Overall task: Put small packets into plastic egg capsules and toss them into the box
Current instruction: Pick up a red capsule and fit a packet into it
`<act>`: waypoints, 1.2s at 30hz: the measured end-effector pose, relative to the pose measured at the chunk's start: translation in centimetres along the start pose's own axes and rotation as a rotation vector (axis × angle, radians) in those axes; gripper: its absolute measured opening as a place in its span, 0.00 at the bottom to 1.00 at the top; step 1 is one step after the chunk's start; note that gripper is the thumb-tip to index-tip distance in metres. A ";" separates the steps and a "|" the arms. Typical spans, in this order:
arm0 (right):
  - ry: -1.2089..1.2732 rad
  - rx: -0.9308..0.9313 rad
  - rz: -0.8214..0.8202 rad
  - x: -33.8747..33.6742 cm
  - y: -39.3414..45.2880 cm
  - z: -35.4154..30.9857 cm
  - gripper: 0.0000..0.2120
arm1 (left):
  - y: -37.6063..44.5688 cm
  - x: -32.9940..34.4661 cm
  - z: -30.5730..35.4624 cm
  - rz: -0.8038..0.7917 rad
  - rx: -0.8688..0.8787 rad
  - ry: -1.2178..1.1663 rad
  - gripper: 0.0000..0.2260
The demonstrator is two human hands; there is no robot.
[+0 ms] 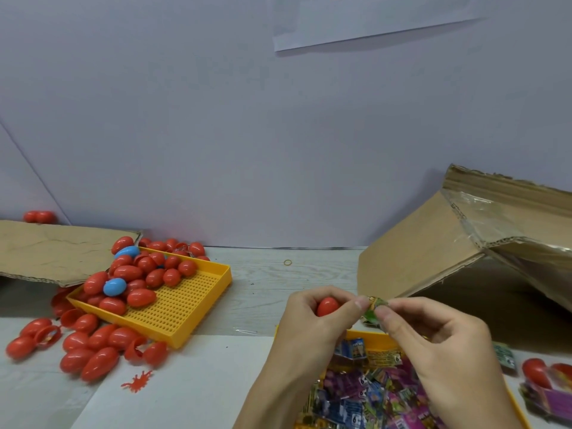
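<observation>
My left hand [312,317] curls round a red egg capsule [327,306] and its thumb and forefinger also pinch a small green packet [373,311]. My right hand [439,339] pinches the same packet from the right side. Both hands hover above a yellow tray [376,340] filled with several colourful packets [365,394]. The cardboard box [433,258] lies open on its side at the right, just behind my hands.
A second yellow tray [185,305] at the left holds several red capsules and two blue ones [114,287]. More red capsules [89,351] lie loose on the table in front of it. A cardboard flap [55,252] sits at far left. Red capsules and packets [544,382] lie at the right edge.
</observation>
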State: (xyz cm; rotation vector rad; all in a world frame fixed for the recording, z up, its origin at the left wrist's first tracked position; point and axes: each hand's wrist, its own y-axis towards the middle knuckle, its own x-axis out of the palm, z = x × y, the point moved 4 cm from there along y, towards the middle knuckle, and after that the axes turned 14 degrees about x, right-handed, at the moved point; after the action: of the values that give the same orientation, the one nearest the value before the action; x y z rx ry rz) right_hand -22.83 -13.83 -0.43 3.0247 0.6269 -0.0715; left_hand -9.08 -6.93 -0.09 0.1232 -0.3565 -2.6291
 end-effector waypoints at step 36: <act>-0.103 -0.007 0.191 -0.4 0.1 0.8 0.14 | 0.1 0.3 0.2 -0.114 0.042 -0.093 0.06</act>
State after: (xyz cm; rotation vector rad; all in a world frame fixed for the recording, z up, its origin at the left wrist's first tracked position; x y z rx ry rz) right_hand -23.14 -14.15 -1.21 3.0327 0.3278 -0.2147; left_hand -9.37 -7.13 0.07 0.0366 -0.4494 -2.7471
